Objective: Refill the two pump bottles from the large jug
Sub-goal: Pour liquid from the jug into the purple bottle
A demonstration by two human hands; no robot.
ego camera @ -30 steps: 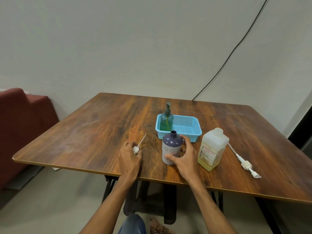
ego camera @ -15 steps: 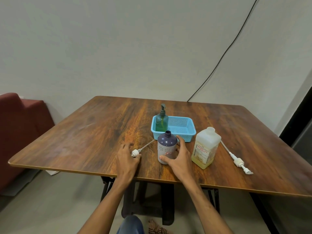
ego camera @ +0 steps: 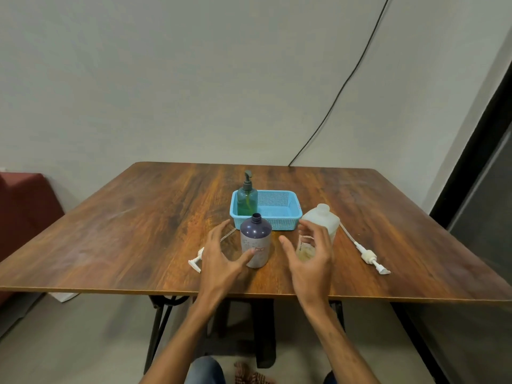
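A purple bottle (ego camera: pixel 255 239) stands uncapped near the table's front edge. Its white pump head (ego camera: pixel 196 262) lies on the wood to its left, partly hidden by my left hand (ego camera: pixel 221 259), which hovers with spread fingers, the thumb close to the bottle's lower side. My right hand (ego camera: pixel 310 256) is raised between the purple bottle and the translucent jug (ego camera: pixel 324 225), fingers apart, holding nothing and covering the jug's front. The jug has a little yellowish liquid at the bottom and no cap. A green pump bottle (ego camera: pixel 247 199) stands in the blue basket (ego camera: pixel 279 217).
A second white pump (ego camera: pixel 365 254) with a long tube lies right of the jug. The wooden table (ego camera: pixel 138 231) ends close to me. A dark red seat (ego camera: pixel 25 206) is at the left, and a black cable (ego camera: pixel 346 84) runs down the wall.
My left hand let go of the small pump head and lifted toward the purple bottle. My right hand left the purple bottle and moved right, in front of the jug.
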